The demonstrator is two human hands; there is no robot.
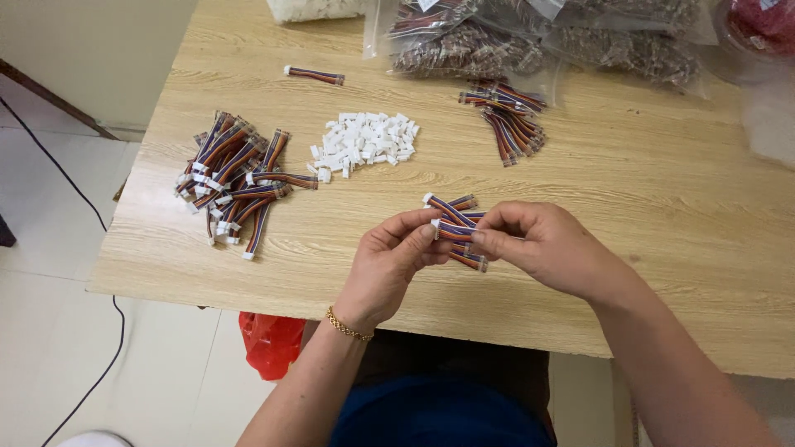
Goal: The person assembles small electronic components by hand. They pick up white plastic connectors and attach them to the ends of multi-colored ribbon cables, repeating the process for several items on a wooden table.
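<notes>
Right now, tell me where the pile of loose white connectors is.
In the head view, the pile of white connectors lies mid-table, between the left heap of finished cables and the right bundle of bare cables.

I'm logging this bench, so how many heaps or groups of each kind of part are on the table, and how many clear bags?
Ribbon cable groups: 4 (left pile, lone cable, far bunch, bunch in both hands)
White connector heaps: 1
Clear bags at the far edge: too overlapped to count
Total counted: 5

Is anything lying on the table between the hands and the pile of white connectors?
Nothing visible does. The left hand and right hand hold a small bundle of cables, and only bare table lies between them and the white connectors.
</notes>
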